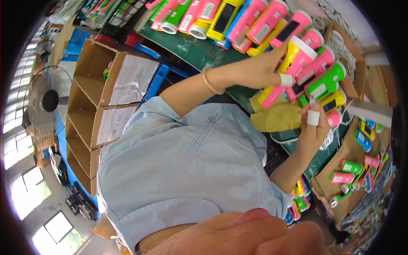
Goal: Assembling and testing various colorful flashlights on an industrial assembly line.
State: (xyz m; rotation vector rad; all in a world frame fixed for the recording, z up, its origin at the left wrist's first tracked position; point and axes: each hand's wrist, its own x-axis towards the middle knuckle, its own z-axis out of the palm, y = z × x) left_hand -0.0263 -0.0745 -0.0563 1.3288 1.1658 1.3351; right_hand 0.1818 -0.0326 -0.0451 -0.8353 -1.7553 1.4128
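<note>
My left hand point(265, 70), with a bangle on the wrist and white tape round one digit, is closed round a pink and yellow flashlight point(297, 57) above the bench. My right hand point(314, 129), also with a white-taped finger, is closed with its fingertips together beside a green flashlight point(325, 85). Something small and pale shows at those fingertips, too small to name. Below my left hand lies a yellow cloth point(274, 114). Pink, green and yellow flashlights lie close about both hands, among them a yellow one point(333, 101) with a dark panel.
Rows of flashlights point(263, 23) cover the far side of the green bench point(178, 46). Cardboard compartments point(87, 108) and a blue crate point(158, 83) stand at left, near a fan point(50, 100). A cardboard box point(329, 180) at right holds more flashlights. White cords point(342, 49) lie at the far right.
</note>
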